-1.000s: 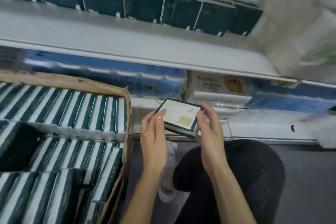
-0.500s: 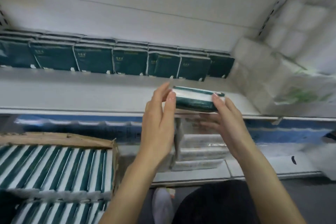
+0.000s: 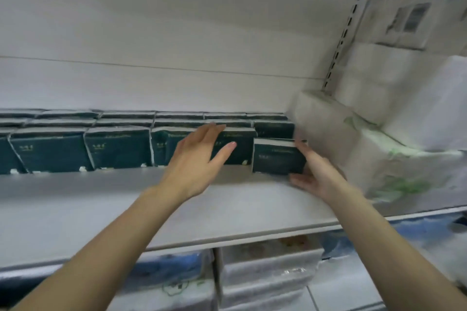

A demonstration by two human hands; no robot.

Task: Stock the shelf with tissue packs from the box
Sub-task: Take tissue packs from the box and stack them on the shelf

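Note:
A dark green tissue pack (image 3: pixel 276 157) stands upright on the white shelf (image 3: pixel 227 209), at the right end of a row of like green packs (image 3: pixel 118 147). My right hand (image 3: pixel 316 174) holds it from its right side and underneath. My left hand (image 3: pixel 199 156) hovers open, fingers spread, in front of the neighbouring pack in the row, not gripping anything. Behind the front row lie further rows of green packs. The box is out of view.
Large white wrapped paper bundles with green print (image 3: pixel 366 154) sit on the shelf just right of the held pack, with more white bundles (image 3: pixel 394 32) stacked above. A slotted upright rail (image 3: pixel 341 40) runs up the back wall. Below the shelf are white and blue packs (image 3: pixel 267 275).
Both hands carried the pack up from near the box and onto the shelf. It now stands upright at the row's right end; my left hand has let go. The view tilted up.

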